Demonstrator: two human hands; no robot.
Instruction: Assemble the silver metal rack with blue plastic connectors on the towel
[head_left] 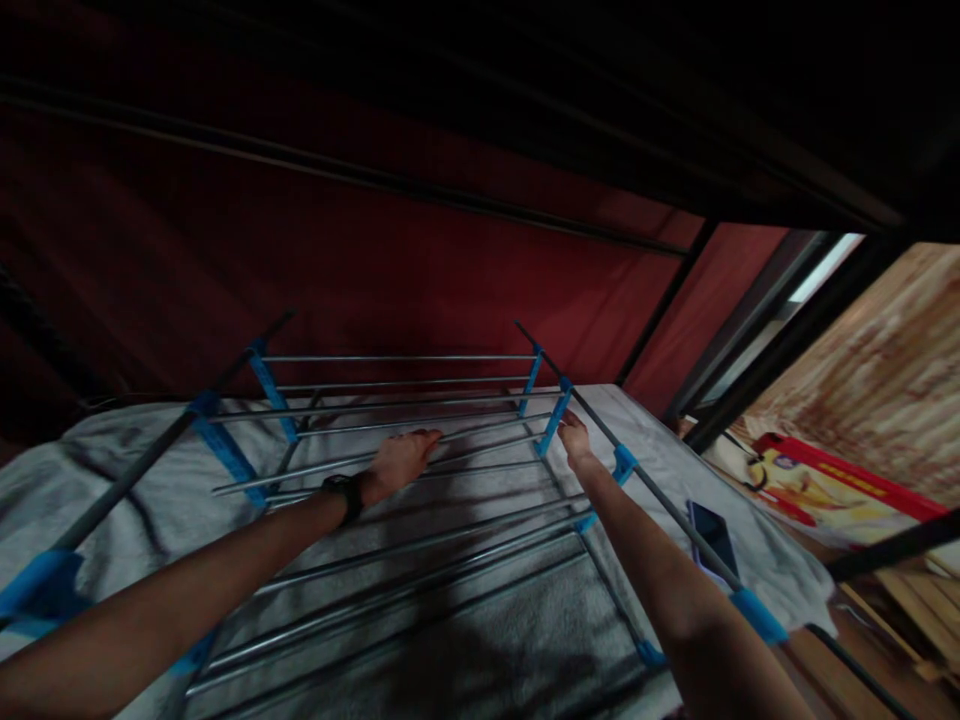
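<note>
A rack frame of grey metal tubes and blue plastic brackets lies across the light bedding. My left hand (403,462), with a dark band at the wrist, is closed around a thin metal rod (300,470) near the middle of the frame. The rod's left end sticks out past the blue bracket (225,450) on that side; its right end lies by the right-hand blue bracket (553,424). Against the outer side of that bracket, the fingers of my right hand (574,438) are curled. Part of their grip is hidden. Other crossbars run parallel, in front of and behind my hands.
A phone (712,540) lies on the grey-white blanket (645,440) right of the frame. Red cloth (420,270) hangs behind, and a dark structure (525,90) is low overhead. A dark post (795,350) and a red-yellow box (832,485) stand at right.
</note>
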